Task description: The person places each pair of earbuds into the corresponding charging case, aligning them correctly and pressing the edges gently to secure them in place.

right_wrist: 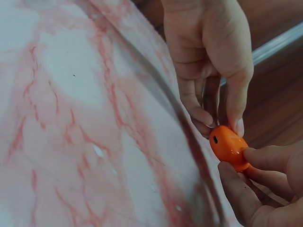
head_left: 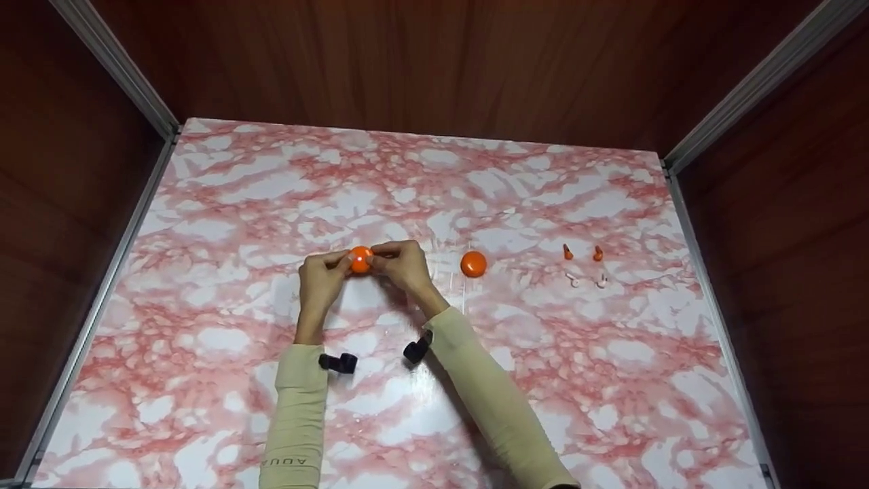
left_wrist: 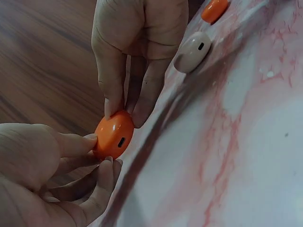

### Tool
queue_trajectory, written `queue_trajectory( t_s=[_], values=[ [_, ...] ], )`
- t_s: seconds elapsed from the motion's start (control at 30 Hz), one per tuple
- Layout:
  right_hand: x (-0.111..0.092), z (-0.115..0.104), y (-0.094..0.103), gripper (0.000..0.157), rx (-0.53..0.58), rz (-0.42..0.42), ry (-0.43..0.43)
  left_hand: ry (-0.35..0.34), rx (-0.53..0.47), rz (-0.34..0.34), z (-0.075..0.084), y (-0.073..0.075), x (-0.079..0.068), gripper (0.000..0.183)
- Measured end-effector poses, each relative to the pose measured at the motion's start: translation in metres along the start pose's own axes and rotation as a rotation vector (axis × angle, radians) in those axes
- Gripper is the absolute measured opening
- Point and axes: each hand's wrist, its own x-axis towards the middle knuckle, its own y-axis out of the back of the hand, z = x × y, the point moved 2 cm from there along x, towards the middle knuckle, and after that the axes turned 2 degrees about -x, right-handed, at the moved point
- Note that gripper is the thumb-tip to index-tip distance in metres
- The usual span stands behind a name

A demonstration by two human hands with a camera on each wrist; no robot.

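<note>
Between both hands is a glossy orange earbud charging case (head_left: 361, 259), rounded, with a small dark port in its side. My left hand (head_left: 319, 282) pinches it from the left with thumb and fingertips. From the other side my right hand (head_left: 407, 268) pinches it between thumb and fingers. In the left wrist view the case (left_wrist: 114, 135) shows its port and appears closed. The right wrist view has the same case (right_wrist: 228, 146) between the fingertips of both hands. Whether it touches the tabletop I cannot tell.
A second orange case (head_left: 474, 264) lies right of my hands. The left wrist view shows a whitish case (left_wrist: 193, 52) beyond the right hand. Farther right lie two orange earbuds (head_left: 598, 254) and two pale earbuds (head_left: 574, 280). Wooden panels (head_left: 421, 68) enclose the marbled table (head_left: 577, 373).
</note>
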Motion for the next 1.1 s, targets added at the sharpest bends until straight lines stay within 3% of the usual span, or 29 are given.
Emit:
queue_trajectory(
  t_s=[0.23,0.5,0.8,1.1],
  values=[
    [0.005,0.0,-0.013,0.018,0.003,0.034,-0.055,-0.01,0.07,0.055,-0.006,0.002,0.004,0.026],
    [0.006,-0.002,-0.018,0.019,-0.151,0.051,-0.004,-0.034,0.121,0.095,-0.008,0.001,0.007,0.026],
    [0.007,-0.003,-0.02,0.018,-0.223,0.083,0.068,-0.063,0.134,0.112,-0.006,-0.001,0.009,0.025],
    [0.009,-0.003,-0.021,0.015,-0.248,0.1,0.077,-0.069,0.14,0.106,-0.006,-0.001,0.01,0.027]
  ],
)
